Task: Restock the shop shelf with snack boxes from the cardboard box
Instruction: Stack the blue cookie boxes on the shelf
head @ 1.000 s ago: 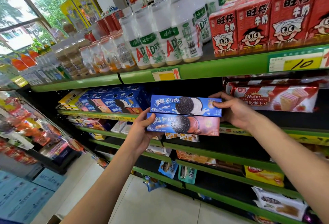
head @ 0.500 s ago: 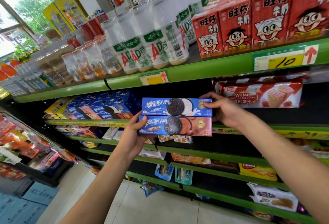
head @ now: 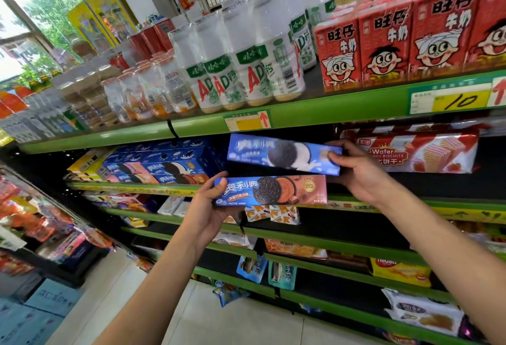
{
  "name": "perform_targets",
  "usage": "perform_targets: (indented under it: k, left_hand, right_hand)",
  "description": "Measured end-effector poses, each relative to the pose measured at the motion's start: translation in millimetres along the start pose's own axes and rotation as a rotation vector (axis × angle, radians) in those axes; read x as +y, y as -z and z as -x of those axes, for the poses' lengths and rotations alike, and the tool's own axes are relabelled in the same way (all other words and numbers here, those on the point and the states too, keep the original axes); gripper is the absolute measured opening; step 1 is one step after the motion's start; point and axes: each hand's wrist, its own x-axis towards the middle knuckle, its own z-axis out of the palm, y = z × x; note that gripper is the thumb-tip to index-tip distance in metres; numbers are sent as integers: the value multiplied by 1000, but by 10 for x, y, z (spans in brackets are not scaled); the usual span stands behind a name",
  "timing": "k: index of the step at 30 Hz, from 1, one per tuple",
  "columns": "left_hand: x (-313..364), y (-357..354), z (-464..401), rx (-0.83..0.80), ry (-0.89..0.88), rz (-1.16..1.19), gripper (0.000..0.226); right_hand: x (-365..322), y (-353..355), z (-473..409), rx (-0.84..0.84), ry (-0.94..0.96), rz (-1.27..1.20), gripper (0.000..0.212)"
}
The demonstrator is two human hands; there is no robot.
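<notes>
My right hand [head: 358, 172] grips the right end of a blue cookie box [head: 282, 156], held level in the dark gap of the second green shelf [head: 131, 188]. Just below it my left hand [head: 205, 207] holds a blue-and-brown chocolate cookie box [head: 271, 190] by its left end. The two boxes are now apart, with a narrow gap between them. A stack of similar blue cookie boxes [head: 164, 165] stands on that shelf to the left. The cardboard box is out of view.
Red wafer biscuit packs [head: 419, 153] lie to the right of the gap. White drink bottles [head: 246, 70] and red milk cartons [head: 410, 40] fill the top shelf. Lower green shelves [head: 315, 242] carry snack bags. A second rack [head: 41, 229] stands left across the tiled aisle floor [head: 246, 320].
The blue box in my right hand has lifted off the chocolate box and moved up and toward the shelf gap. My left hand with the chocolate box stays about where it was.
</notes>
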Motion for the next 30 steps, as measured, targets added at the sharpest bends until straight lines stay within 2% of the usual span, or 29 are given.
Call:
perform_targets:
  k: [2, 5, 9, 17, 20, 23, 26, 30]
  left_hand:
    - [55, 58, -35, 35, -2, 24, 40]
    - [157, 116, -125, 63, -24, 16, 38]
    - [244, 95, -345, 73, -44, -1, 19]
    - [117, -185, -715, -33, 25, 77, 36]
    - [120, -224, -826, -46, 80, 58, 46]
    - [111, -294, -878, -24, 108, -89, 49]
    - [54, -356, -912, -8, 89, -209, 52]
    - [15, -365, -972, 43, 38, -212, 57]
  right_hand:
    - [-18, -3, 14, 6, 46, -75, 22]
    - [-36, -36, 27, 14, 85, -58, 23]
    - [-24, -68, 11, 30, 86, -33, 24]
    - [-9, -69, 35, 11, 117, 36, 36]
    - [2, -53, 53, -17, 133, 157, 49]
    - [50, -47, 24, -10, 88, 375, 63]
    - [100, -15, -25, 24, 63, 493, 65]
    - [140, 52, -85, 65, 56, 736, 72]
